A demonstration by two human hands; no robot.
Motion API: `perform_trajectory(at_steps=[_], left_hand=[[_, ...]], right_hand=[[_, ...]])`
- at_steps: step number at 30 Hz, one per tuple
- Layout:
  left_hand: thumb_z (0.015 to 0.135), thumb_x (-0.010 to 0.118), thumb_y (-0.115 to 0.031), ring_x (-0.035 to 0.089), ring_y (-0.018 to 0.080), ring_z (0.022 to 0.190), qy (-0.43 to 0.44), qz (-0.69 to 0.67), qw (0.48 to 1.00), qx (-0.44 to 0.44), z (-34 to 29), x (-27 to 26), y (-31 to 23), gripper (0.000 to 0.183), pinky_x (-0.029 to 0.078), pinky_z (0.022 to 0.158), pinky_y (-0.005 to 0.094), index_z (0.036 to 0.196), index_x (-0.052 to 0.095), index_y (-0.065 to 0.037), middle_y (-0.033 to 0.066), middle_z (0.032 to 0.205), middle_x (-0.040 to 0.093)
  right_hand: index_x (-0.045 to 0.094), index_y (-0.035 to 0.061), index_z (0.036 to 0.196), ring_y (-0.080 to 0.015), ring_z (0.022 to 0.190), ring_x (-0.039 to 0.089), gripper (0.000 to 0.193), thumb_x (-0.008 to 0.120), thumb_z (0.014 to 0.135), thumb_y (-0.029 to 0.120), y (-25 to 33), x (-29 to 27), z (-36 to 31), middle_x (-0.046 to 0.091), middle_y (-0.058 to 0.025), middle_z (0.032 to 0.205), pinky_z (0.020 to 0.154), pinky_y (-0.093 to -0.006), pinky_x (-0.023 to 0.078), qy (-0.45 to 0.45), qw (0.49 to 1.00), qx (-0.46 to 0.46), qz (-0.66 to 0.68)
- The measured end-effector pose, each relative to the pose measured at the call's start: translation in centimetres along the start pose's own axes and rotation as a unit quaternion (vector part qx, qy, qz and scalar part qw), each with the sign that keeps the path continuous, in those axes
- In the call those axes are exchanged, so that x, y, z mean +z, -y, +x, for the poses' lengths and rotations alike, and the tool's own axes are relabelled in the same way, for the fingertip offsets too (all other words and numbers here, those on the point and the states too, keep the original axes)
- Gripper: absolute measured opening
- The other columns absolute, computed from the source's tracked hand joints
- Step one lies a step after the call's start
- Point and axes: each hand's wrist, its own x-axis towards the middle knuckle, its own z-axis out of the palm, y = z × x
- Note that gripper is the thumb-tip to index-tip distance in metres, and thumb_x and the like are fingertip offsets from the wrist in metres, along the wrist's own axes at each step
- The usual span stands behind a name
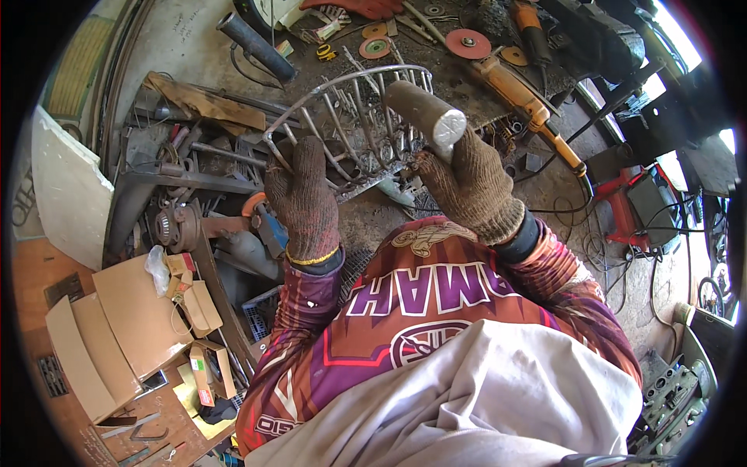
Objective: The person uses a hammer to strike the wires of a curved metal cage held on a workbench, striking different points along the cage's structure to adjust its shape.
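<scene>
My left hand [306, 204], in a brown knit glove, is closed on the near left end of a metal rod frame [331, 152]. This frame has a curved outer bar with several cross rods, like a rack or basket. In my right hand [472, 191], gloved too, is a hammer [426, 113] with a thick cylindrical metal head. Its shiny round face points toward me, and the head is raised over the frame's right end. The fist hides most of the handle. Whether the right fingers also touch the frame, I cannot tell.
Beyond the frame, the dirty work surface holds an orange angle grinder [513, 89], a pink grinding disc [468, 43] and a metal pipe [257, 47]. A bench grinder [176, 226] and cardboard boxes [140, 311] stand left. Cables and a red-framed machine [622, 206] lie right.
</scene>
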Motion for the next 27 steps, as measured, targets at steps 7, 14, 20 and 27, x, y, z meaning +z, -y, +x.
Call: perform_trajectory(at_steps=[7,14,20,27], left_hand=[[0.088,0.068,-0.033,0.054,0.0131,0.084,-0.008,-0.021,1.000,0.015,1.2,-0.9,1.3,0.036,0.044,0.071,0.0294,0.102,0.062,-0.001,0.0050,0.092,0.059],[0.085,0.071,-0.031,0.056,0.0124,0.087,-0.001,-0.060,0.998,0.017,1.1,-0.4,0.9,0.036,0.046,0.074,0.0282,0.102,0.061,-0.001,0.0039,0.092,0.059],[0.085,0.071,-0.026,0.056,0.0112,0.078,-0.010,-0.051,0.998,0.022,1.5,-0.5,1.3,0.031,0.046,0.067,0.0271,0.101,0.061,-0.001,0.0031,0.088,0.061],[0.087,0.068,-0.019,0.058,0.0085,0.062,0.025,-0.094,0.995,0.028,2.1,0.1,1.1,0.019,0.047,0.052,0.0246,0.094,0.061,-0.003,0.0001,0.076,0.060]], right_hand=[[0.053,0.0028,0.120,-0.0377,0.083,0.067,0.053,0.070,0.084,0.037,-1.8,1.1,-0.4,0.067,-0.0197,0.092,0.069,-0.0429,0.053,0.019,0.997,-0.033,0.060],[0.052,0.0045,0.120,-0.0372,0.082,0.067,0.053,0.071,0.083,0.037,-1.1,0.8,-0.1,0.067,-0.0184,0.092,0.068,-0.0437,0.053,0.037,0.999,-0.031,0.017],[0.052,0.0040,0.120,-0.0335,0.079,0.068,0.046,0.068,0.086,0.031,-0.4,0.2,0.6,0.066,-0.0179,0.088,0.066,-0.0428,0.053,-0.010,0.999,-0.026,0.041],[0.048,0.0010,0.125,-0.0190,0.080,0.063,0.039,0.062,0.090,0.013,1.5,-0.6,1.4,0.064,-0.0116,0.096,0.074,-0.0321,0.051,-0.003,0.994,-0.045,0.101]])
